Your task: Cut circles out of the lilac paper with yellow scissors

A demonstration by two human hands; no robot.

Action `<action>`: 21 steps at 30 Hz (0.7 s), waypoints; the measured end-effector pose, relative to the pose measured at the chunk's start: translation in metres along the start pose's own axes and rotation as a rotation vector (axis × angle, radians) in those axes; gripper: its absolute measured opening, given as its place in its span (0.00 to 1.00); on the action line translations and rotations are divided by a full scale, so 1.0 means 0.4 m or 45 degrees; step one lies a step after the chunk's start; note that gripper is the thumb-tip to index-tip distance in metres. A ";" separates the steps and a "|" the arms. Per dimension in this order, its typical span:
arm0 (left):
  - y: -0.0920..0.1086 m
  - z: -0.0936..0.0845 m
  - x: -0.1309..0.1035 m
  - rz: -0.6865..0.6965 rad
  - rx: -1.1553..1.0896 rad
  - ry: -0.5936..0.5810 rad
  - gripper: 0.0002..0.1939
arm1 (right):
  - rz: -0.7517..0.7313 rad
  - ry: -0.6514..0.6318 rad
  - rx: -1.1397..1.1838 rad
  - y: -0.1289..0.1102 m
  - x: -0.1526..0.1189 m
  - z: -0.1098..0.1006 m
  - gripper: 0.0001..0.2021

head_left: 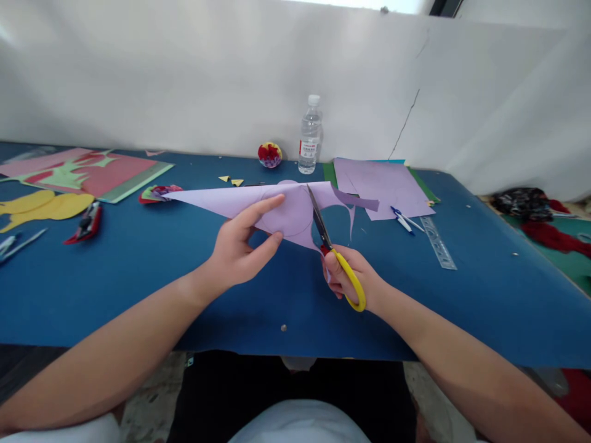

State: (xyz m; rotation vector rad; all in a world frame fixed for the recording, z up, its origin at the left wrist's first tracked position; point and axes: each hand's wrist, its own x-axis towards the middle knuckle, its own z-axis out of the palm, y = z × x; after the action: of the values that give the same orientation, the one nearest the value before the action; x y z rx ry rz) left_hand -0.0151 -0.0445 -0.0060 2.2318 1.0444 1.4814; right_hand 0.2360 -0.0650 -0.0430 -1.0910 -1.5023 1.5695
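A sheet of purple paper (290,212) with a circle drawn on it is held up over the blue table. My left hand (240,246) grips its lower left part, thumb and index finger on the near face and the other fingers behind. In my right hand (348,277) are scissors (353,284) with yellow and red handles. Their blades point up and away, apart, with the paper's right part between them. A cut strip of purple paper curls off to the right of the blades.
Behind stand a water bottle (309,138) and a colourful paper ball (270,155). Purple sheets (381,181), pens (402,221) and a clear ruler (438,243) lie right. Leftward are a red stapler (87,223), yellow cutouts (58,208) and pink paper (124,178).
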 end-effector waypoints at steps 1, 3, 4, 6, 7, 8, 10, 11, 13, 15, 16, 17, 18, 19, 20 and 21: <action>0.000 -0.001 0.000 -0.005 0.007 0.001 0.27 | -0.001 0.001 -0.003 0.000 0.000 0.000 0.36; 0.000 -0.002 0.001 -0.003 0.023 0.003 0.27 | 0.001 -0.004 -0.008 -0.002 0.000 -0.001 0.37; 0.000 -0.003 0.001 -0.001 0.030 0.002 0.26 | 0.000 -0.005 -0.009 -0.004 -0.001 -0.001 0.37; 0.002 -0.004 0.001 0.004 0.034 0.005 0.26 | -0.003 -0.003 -0.022 -0.007 -0.001 -0.002 0.37; 0.002 -0.005 0.001 0.003 0.035 0.007 0.25 | -0.006 0.001 -0.030 -0.008 -0.001 -0.002 0.38; 0.003 -0.005 0.002 -0.004 0.036 0.006 0.25 | -0.006 0.004 -0.037 -0.009 -0.001 -0.002 0.38; 0.005 -0.005 0.002 -0.011 0.037 0.012 0.25 | 0.003 -0.001 -0.041 -0.010 -0.001 -0.002 0.39; 0.006 -0.005 0.003 -0.006 0.033 0.018 0.25 | 0.010 -0.006 -0.037 -0.011 0.000 -0.002 0.39; 0.006 -0.005 0.003 0.004 0.019 0.026 0.24 | 0.018 -0.008 -0.027 -0.012 0.000 -0.001 0.39; 0.006 -0.005 0.004 -0.004 0.013 0.026 0.24 | 0.023 -0.002 -0.019 -0.014 0.001 0.000 0.38; 0.006 -0.006 0.004 -0.017 0.018 0.023 0.24 | 0.029 -0.001 -0.013 -0.015 0.000 0.000 0.38; 0.006 -0.006 0.004 -0.029 0.027 0.020 0.24 | 0.037 -0.002 -0.007 -0.017 0.000 0.000 0.37; 0.006 -0.006 0.004 -0.038 0.034 0.020 0.24 | 0.046 -0.003 0.002 -0.019 0.000 0.001 0.37; 0.006 -0.006 0.005 -0.039 0.038 0.021 0.24 | 0.053 -0.006 0.011 -0.020 0.000 0.001 0.37; 0.006 -0.005 0.005 -0.036 0.036 0.021 0.23 | 0.057 -0.011 0.022 -0.021 0.000 0.001 0.37; 0.005 -0.005 0.005 -0.029 0.031 0.021 0.23 | 0.056 -0.017 0.030 -0.021 0.000 0.001 0.38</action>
State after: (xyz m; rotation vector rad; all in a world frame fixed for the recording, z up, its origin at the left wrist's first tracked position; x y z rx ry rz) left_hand -0.0155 -0.0449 -0.0024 2.2204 1.0948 1.4885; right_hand 0.2352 -0.0645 -0.0346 -1.1092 -1.4737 1.6239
